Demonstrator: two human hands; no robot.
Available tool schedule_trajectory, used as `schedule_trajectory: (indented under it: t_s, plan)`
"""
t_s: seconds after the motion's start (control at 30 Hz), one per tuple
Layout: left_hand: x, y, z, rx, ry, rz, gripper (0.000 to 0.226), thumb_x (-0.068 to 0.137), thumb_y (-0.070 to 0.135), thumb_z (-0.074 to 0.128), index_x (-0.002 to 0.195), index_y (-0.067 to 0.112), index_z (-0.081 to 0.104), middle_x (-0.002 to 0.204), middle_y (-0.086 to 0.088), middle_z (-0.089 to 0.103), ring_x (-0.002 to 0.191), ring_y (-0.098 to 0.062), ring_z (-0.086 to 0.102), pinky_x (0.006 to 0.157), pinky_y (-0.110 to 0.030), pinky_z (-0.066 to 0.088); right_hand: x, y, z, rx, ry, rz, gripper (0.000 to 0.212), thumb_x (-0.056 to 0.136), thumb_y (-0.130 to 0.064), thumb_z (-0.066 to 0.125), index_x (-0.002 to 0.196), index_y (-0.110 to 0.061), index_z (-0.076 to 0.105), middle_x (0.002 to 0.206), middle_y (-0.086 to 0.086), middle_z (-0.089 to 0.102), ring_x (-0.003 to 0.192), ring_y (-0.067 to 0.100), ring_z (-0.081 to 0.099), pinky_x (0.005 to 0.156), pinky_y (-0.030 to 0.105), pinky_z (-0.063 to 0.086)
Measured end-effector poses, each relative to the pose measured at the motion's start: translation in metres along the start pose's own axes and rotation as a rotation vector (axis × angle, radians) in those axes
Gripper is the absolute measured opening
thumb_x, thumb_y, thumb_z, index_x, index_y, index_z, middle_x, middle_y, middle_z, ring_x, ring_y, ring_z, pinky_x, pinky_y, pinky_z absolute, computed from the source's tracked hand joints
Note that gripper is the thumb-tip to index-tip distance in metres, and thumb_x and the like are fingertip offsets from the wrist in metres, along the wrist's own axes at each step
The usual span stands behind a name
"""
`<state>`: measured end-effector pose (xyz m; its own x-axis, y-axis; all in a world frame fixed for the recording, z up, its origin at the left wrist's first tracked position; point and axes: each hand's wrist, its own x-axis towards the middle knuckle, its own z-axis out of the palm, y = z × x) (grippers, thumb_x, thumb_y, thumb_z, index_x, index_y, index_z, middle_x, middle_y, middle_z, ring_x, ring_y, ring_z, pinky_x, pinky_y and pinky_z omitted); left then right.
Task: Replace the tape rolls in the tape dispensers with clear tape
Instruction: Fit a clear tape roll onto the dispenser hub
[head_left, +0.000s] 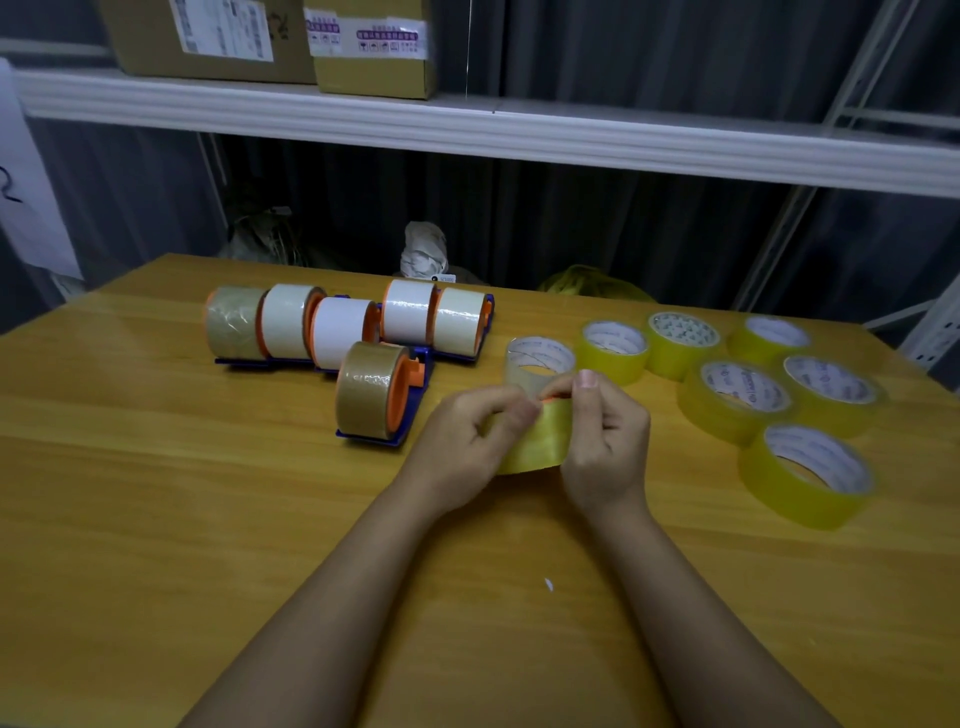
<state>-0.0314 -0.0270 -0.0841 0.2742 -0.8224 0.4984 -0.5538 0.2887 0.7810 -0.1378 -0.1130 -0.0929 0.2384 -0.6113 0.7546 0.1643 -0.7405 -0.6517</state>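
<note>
backdrop: a white shelf (467, 122) runs across dark corrugated wall panels, with cardboard boxes (270, 41) on top of it.
tabletop: a yellowish wood-grain tabletop (156, 493) carries everything below.
left hand: the left hand (467, 431) has its fingers curled, pinching the left side of a yellow-tinted clear tape roll (540, 441).
right hand: the right hand (605, 431) grips the same roll from the right, thumb up over its top edge, where a bit of orange shows.
held roll: lifted just above the tabletop, near the middle, between both hands.
dispensers: a row of blue and orange tape dispensers (343, 327) stands at the back left, loaded with white and brown rolls; one more brown-roll dispenser (376, 397) stands nearer, just left of the left hand.
spare rolls: six yellow-tinted clear rolls (748, 395) lie flat at the right.
pale roll: a paler clear roll (537, 358) lies just behind the hands.
</note>
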Motion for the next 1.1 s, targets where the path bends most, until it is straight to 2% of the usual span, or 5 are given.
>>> schedule_trajectory:
  t_s: [0.23,0.5,0.73,0.9,1.1]
  plan:
    - [0.001,0.009,0.002,-0.155,0.129,-0.161,0.039,0.080,0.060,0.050,0.083,0.027,0.070,0.086,-0.006,0.069,0.084,-0.022,0.064,0.076,-0.038,0.050,0.011,-0.001,-0.002,-0.014,0.071,0.148,0.025,0.094,-0.040,0.038,0.104,-0.028,0.057,0.104,-0.012,0.058,0.108,0.017,0.054,0.092,0.026,0.043]
    - [0.004,0.011,-0.004,-0.313,0.217,-0.225,0.049,0.088,0.056,0.049,0.097,0.013,0.069,0.096,-0.026,0.064,0.093,-0.044,0.059,0.086,-0.062,0.047,0.003,0.000,-0.007,-0.372,-0.304,0.355,0.083,0.072,-0.081,0.022,0.139,-0.036,0.041,0.128,-0.012,0.050,0.117,0.007,0.036,0.091,0.020,0.015]
    - [0.002,0.010,-0.008,-0.322,0.125,-0.237,0.036,0.094,0.044,0.044,0.100,0.018,0.068,0.099,-0.013,0.068,0.096,-0.032,0.064,0.088,-0.053,0.049,-0.001,0.003,-0.003,-0.047,-0.326,0.444,0.087,0.065,-0.087,0.052,0.133,-0.034,0.046,0.127,-0.004,0.056,0.117,0.014,0.054,0.098,0.044,0.048]
    - [0.003,0.011,-0.013,-0.326,0.060,-0.213,0.028,0.099,0.030,0.042,0.090,0.024,0.068,0.083,0.010,0.068,0.082,-0.006,0.063,0.074,-0.019,0.049,0.001,-0.004,-0.007,0.026,-0.261,0.408,0.066,0.063,-0.066,0.068,0.122,-0.045,0.048,0.127,-0.010,0.049,0.119,0.008,0.052,0.098,0.040,0.050]
    - [0.001,0.014,-0.015,-0.282,0.028,-0.201,0.025,0.098,0.023,0.037,0.090,0.026,0.060,0.082,0.011,0.063,0.073,0.012,0.056,0.066,-0.005,0.042,0.000,-0.007,-0.011,-0.087,-0.290,0.313,0.085,0.059,-0.060,0.071,0.135,-0.029,0.048,0.125,-0.013,0.043,0.120,-0.001,0.044,0.101,0.030,0.046]
